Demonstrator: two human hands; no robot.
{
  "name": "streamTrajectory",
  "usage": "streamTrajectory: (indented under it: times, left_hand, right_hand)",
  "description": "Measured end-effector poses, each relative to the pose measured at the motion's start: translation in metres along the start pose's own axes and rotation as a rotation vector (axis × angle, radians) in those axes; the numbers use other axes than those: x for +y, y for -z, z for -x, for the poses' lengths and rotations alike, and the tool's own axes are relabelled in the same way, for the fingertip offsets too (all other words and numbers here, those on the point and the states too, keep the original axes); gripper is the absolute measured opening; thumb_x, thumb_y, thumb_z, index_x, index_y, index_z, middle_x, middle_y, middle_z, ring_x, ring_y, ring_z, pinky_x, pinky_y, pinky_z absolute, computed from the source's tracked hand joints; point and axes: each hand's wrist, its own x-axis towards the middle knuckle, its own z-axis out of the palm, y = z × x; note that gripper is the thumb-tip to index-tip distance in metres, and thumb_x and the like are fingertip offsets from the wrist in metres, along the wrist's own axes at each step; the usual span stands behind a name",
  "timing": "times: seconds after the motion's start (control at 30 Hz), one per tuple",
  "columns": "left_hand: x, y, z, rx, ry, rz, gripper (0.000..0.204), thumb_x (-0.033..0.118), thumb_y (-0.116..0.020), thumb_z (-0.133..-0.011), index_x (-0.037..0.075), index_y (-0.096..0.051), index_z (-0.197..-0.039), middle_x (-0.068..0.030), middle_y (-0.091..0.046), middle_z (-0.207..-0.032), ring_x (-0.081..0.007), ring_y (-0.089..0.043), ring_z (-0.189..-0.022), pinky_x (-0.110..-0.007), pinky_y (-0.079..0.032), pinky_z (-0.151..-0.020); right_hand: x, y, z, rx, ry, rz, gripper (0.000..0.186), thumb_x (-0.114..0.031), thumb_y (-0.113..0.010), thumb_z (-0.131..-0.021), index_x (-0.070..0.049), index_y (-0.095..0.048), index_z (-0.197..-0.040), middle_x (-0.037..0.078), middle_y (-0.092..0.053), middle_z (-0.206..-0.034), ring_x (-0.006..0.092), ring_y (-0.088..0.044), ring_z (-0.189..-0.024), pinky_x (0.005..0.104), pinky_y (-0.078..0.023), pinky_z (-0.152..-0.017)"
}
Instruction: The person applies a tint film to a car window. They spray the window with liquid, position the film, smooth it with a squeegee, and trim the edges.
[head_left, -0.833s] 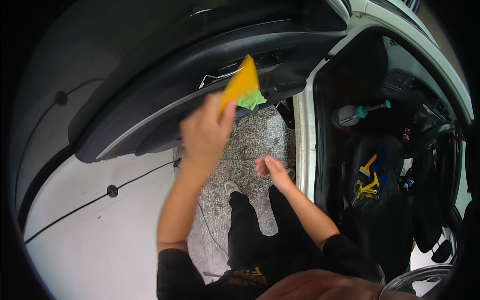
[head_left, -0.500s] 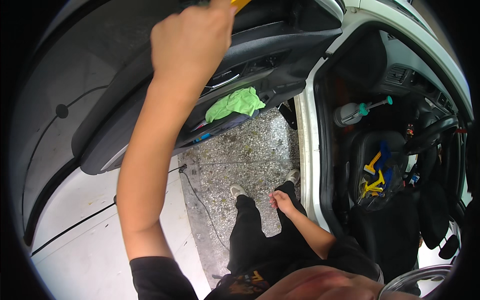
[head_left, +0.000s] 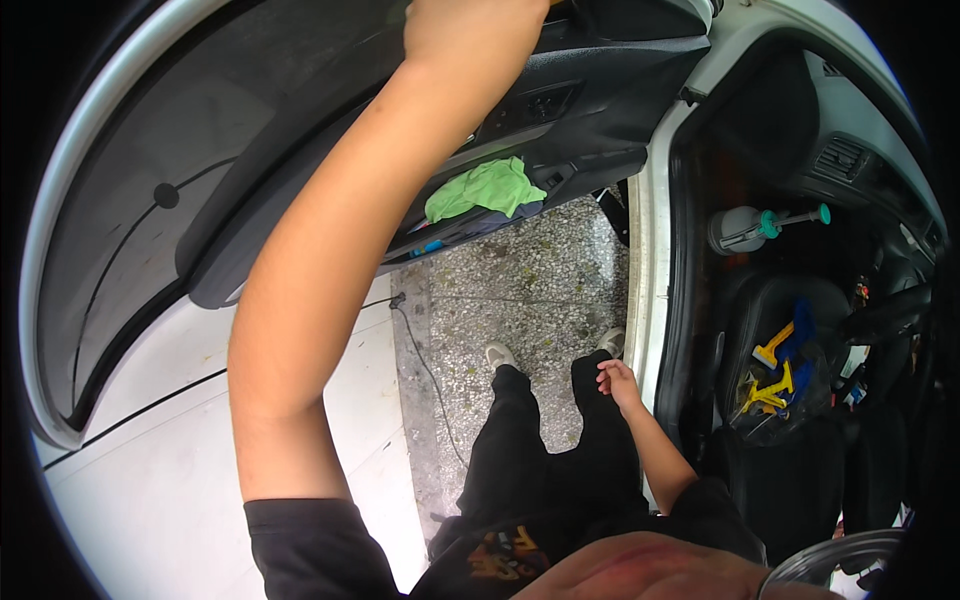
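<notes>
My left hand (head_left: 475, 40) is raised at the upper edge of the picture, in front of the open car door's window and dark inner panel (head_left: 590, 75). Its fingers are mostly cut off by the edge, but they look closed round a yellow tool that barely shows; I cannot make out its kind. Below the left forearm, a green cloth (head_left: 487, 190) lies in the door pocket beside a small blue item (head_left: 427, 247). My right hand (head_left: 620, 383) hangs by my right thigh, fingers loosely bent and apart, holding nothing.
At right the car's white door sill (head_left: 650, 300) borders the cabin. On the black seat lie yellow tools (head_left: 772, 388) and a clear plastic bag (head_left: 795, 415). A spray bottle (head_left: 742, 230) with a green nozzle stands beyond. A thin cable (head_left: 432, 375) runs over the speckled floor.
My left hand has moved right along the door's top, further out of the picture, and the yellow tool shows less. My right hand still hangs down. The whole view has shifted somewhat.
</notes>
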Motion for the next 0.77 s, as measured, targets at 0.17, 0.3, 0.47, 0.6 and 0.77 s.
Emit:
streamTrajectory:
  times: [0.17, 0.3, 0.47, 0.6, 0.77]
  left_hand:
    - [0.014, -0.015, -0.015, -0.159, -0.107, -0.048, 0.014, 0.011, -0.056, -0.075, 0.010, -0.069, -0.072, -0.0097, -0.068, -0.073, -0.0240, -0.067, -0.069, -0.037, -0.053, -0.060]
    - [0.004, -0.020, -0.015, -0.150, -0.224, -0.109, 0.023, 0.014, -0.052, -0.084, 0.013, -0.058, -0.107, -0.0083, -0.066, -0.068, -0.0251, -0.067, -0.062, -0.035, -0.052, -0.051]
    - [-0.015, -0.020, -0.015, -0.154, -0.407, -0.057, 0.034, 0.011, -0.052, -0.084, 0.014, -0.054, -0.118, -0.0090, -0.067, -0.071, -0.0270, -0.067, -0.065, -0.035, -0.053, -0.054]
    - [0.001, -0.001, -0.028, -0.236, -0.428, -0.096, 0.013, 0.008, -0.057, -0.074, 0.009, -0.070, -0.074, -0.0112, -0.067, -0.074, -0.0256, -0.067, -0.071, -0.037, -0.053, -0.063]
    - [-0.021, 0.010, -0.002, -0.490, -0.422, -0.178, 0.018, 0.015, -0.069, -0.065, 0.005, -0.070, -0.080, -0.0140, -0.068, -0.081, -0.0280, -0.067, -0.079, -0.038, -0.054, -0.070]
  right_hand:
    - [0.012, 0.009, -0.004, -0.048, -0.015, -0.015, 0.021, -0.014, -0.037, -0.096, -0.008, -0.057, -0.096, 0.002, -0.058, -0.071, 0.0097, -0.053, -0.056, 0.0224, -0.043, -0.051]
    - [0.021, 0.018, -0.004, -0.039, -0.018, -0.046, 0.021, -0.016, -0.038, -0.096, -0.009, -0.057, -0.097, 0.002, -0.058, -0.071, 0.0097, -0.053, -0.054, 0.0225, -0.043, -0.049]
    - [0.036, 0.030, 0.000, 0.002, -0.074, -0.042, 0.020, -0.015, -0.039, -0.095, -0.007, -0.057, -0.097, 0.003, -0.058, -0.071, 0.0095, -0.052, -0.052, 0.0222, -0.042, -0.047]
    - [0.045, 0.034, -0.001, -0.043, -0.080, -0.027, 0.022, -0.016, -0.037, -0.097, -0.008, -0.057, -0.096, 0.002, -0.058, -0.070, 0.0102, -0.053, -0.053, 0.0230, -0.043, -0.047]
    - [0.052, 0.029, -0.007, -0.036, -0.049, 0.036, 0.019, -0.015, -0.041, -0.094, -0.006, -0.057, -0.098, 0.005, -0.059, -0.070, 0.0100, -0.054, -0.054, 0.0226, -0.042, -0.045]
